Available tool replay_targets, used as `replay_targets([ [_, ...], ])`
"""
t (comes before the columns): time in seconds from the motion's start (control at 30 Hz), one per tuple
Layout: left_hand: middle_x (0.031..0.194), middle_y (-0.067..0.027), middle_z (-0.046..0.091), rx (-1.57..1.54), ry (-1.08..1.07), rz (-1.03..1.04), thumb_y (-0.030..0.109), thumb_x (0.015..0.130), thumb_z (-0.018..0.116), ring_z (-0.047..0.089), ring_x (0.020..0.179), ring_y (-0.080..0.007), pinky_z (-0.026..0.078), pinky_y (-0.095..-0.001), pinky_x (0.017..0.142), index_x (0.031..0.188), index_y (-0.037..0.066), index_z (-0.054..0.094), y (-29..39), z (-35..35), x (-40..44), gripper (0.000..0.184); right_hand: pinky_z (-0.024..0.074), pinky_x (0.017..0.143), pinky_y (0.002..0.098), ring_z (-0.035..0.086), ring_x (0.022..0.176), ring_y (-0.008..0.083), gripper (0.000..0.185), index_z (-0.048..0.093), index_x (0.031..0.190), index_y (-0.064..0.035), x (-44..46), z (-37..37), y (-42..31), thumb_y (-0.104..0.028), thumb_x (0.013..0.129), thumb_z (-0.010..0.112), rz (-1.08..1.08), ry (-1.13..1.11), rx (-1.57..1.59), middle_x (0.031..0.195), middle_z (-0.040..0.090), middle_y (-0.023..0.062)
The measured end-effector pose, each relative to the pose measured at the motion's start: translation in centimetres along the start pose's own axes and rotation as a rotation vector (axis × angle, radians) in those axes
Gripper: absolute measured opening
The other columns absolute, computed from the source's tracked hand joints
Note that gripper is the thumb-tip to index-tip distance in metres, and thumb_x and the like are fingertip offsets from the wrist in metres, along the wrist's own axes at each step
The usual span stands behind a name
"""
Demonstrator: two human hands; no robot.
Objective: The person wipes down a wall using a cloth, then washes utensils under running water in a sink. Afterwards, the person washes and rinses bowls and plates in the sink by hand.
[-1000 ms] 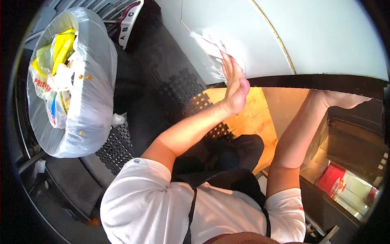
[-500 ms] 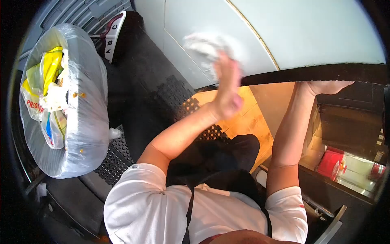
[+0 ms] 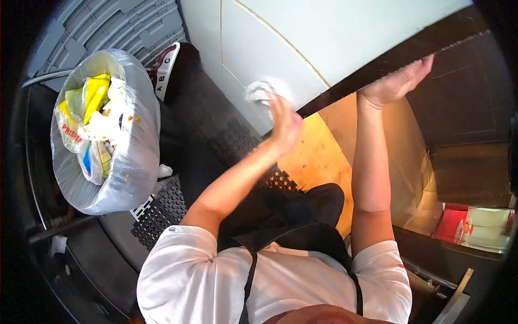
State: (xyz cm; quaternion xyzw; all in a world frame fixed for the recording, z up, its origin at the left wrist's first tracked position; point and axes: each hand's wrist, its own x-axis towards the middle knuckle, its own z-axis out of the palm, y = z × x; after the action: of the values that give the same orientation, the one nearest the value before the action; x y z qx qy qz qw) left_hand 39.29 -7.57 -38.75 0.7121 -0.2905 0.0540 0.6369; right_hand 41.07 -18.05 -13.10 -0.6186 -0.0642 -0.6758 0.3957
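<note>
My left hand is closed round a crumpled white cloth, which lies against the pale panel. The hand is slightly blurred by motion. On the other side, my right hand is at the panel's dark lower edge and takes hold of it from below. Part of that hand is hidden behind the edge, while its end sticks out to the right.
A bin with a clear plastic liner full of wrappers stands at the left. Beside it is a white piece lettered A B C. Black perforated matting covers part of the floor. A red and white item sits low at the right.
My left hand and the cloth have shifted a little left and down. My right hand has moved up and left in the view, and the panel's edge now slants more as the view has turned.
</note>
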Motion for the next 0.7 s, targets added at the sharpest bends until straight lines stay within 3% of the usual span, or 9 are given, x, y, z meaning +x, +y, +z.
replay_targets([
  [0.03,0.149,-0.0393,-0.009,-0.024,-0.052,0.149,0.022,0.09,0.049,-0.015,0.138,-0.0545,-0.007,-0.0642,0.108,0.145,-0.01,-0.001,5.0,-1.3,0.1,0.081,0.0327,0.105,0.0343,0.045,0.12,0.0205,0.053,0.032,0.142,0.0012,0.0,0.0,0.1,-0.031,0.101,0.042,0.038,-0.001,0.081,0.135,0.046,0.0129],
  [0.13,0.15,-0.0389,-0.001,0.148,-0.035,0.483,0.03,0.091,0.048,-0.011,0.139,-0.0551,-0.006,-0.0626,0.109,0.146,-0.009,0.002,9.1,-3.6,5.1,0.081,0.0316,0.106,0.0357,0.044,0.124,0.0221,0.054,0.032,0.142,0.002,0.2,0.0,0.6,-0.03,0.1,0.044,0.031,-0.03,0.194,0.138,0.045,0.0139],
  [0.2,0.15,-0.0369,0.007,0.229,0.094,0.575,0.037,0.096,0.04,-0.002,0.141,-0.0512,-0.007,-0.0644,0.108,0.146,-0.009,0.007,10.3,-6.1,11.4,0.075,0.0408,0.097,0.0308,0.05,0.113,0.0169,0.051,0.033,0.142,-0.0013,0.2,-0.4,1.0,-0.03,0.101,0.041,0.026,-0.037,0.115,0.131,0.049,0.0102],
  [0.33,0.151,-0.0318,0.018,-0.021,0.348,0.235,0.025,0.094,0.051,0.012,0.144,-0.0394,0.006,-0.0507,0.116,0.144,-0.01,0.022,7.1,-10.4,18.8,0.068,0.0336,0.105,0.0337,0.045,0.123,0.0203,0.052,0.036,0.139,0.004,0.3,0.0,0.4,-0.03,0.101,0.044,-0.038,0.0,0.039,0.138,0.045,0.0122],
  [0.43,0.151,-0.0315,0.02,-0.032,0.35,0.054,0.026,0.095,0.051,0.015,0.143,-0.0411,0.012,-0.044,0.116,0.14,-0.012,0.031,7.7,-9.2,15.1,0.062,0.027,0.111,0.0371,0.038,0.133,0.0268,0.051,0.039,0.137,0.005,0.4,0.0,0.0,-0.03,0.101,0.043,-0.108,-0.009,-0.046,0.143,0.04,0.018],
  [0.47,0.139,-0.0269,0.045,0.17,0.441,0.066,0.023,0.097,0.048,0.045,0.129,-0.0345,0.035,-0.0394,0.107,0.137,-0.009,0.041,6.6,-7.9,13.4,0.051,0.0264,0.111,0.0373,0.037,0.134,0.0274,0.05,0.039,0.137,0.0051,0.6,-0.1,-0.1,-0.029,0.1,0.043,-0.116,-0.006,-0.047,0.144,0.04,0.0185],
  [0.6,0.097,0.0024,0.063,-0.567,0.127,-0.076,0.01,0.094,0.054,0.056,0.077,-0.0036,0.047,-0.0187,0.068,0.128,0.001,0.057,15.6,-10.7,10.6,0.035,0.0254,0.112,0.0379,0.036,0.135,0.0297,0.047,0.04,0.136,0.0053,0.3,-0.2,-0.4,-0.025,0.099,0.043,-0.111,0.006,-0.069,0.144,0.039,0.0211],
  [0.67,0.104,-0.0048,0.065,-0.606,0.088,0.109,0.007,0.092,0.058,0.059,0.091,-0.0097,0.048,-0.0226,0.075,0.12,0.001,0.062,18.5,-9.1,10.8,0.029,0.0259,0.112,0.0381,0.037,0.135,0.0305,0.047,0.041,0.135,0.0053,0.5,0.0,-0.5,-0.024,0.099,0.043,-0.12,0.014,-0.086,0.143,0.04,0.0217],
  [0.7,0.122,-0.0128,0.055,-0.213,0.095,0.388,0.009,0.094,0.054,0.052,0.108,-0.0197,0.04,-0.0317,0.09,0.125,0.0,0.057,19.1,-7.6,10.5,0.032,0.027,0.112,0.0381,0.038,0.135,0.0313,0.046,0.042,0.135,0.0054,0.6,0.0,-1.0,-0.023,0.099,0.044,-0.112,0.019,-0.11,0.142,0.042,0.0225],
])
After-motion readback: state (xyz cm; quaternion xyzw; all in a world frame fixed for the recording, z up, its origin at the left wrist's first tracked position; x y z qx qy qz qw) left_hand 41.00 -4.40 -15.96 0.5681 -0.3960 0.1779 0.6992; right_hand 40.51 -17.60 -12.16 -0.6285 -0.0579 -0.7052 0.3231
